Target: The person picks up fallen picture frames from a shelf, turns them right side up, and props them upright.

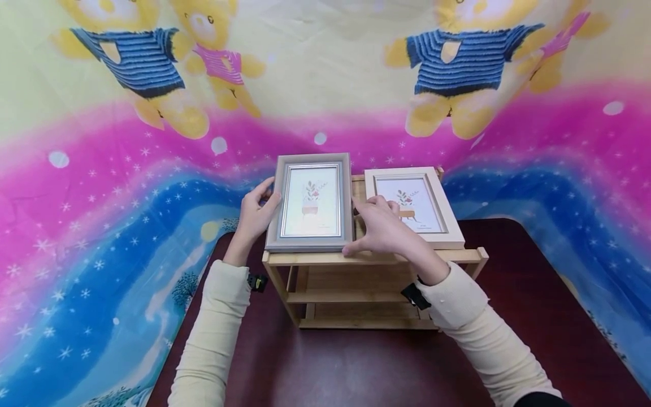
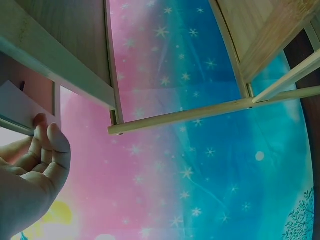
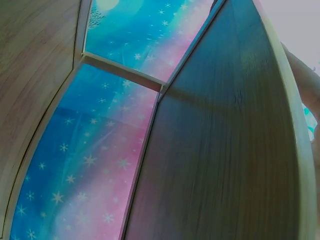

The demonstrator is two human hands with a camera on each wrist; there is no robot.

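A silver-grey picture frame (image 1: 273, 226) with a plant print sits on the left part of the wooden rack's top (image 1: 366, 259). My left hand (image 1: 256, 213) grips its left edge; in the left wrist view, curled fingers (image 2: 59, 150) meet the frame's edge. At the opposite side is my right hand (image 1: 383, 229), its thumb at the lower right corner and its fingers by the right edge. They lie between this frame and a cream picture frame (image 1: 450, 217) to the right, overlapping the latter in the head view.
Below the top, the rack has lower shelves (image 1: 351, 282). It stands on a dark reddish table (image 1: 335, 362). A printed backdrop (image 1: 315, 96) with teddy bears and snowflakes hangs behind and around the table. The rack's underside panel (image 3: 225, 140) fills much of the right wrist view.
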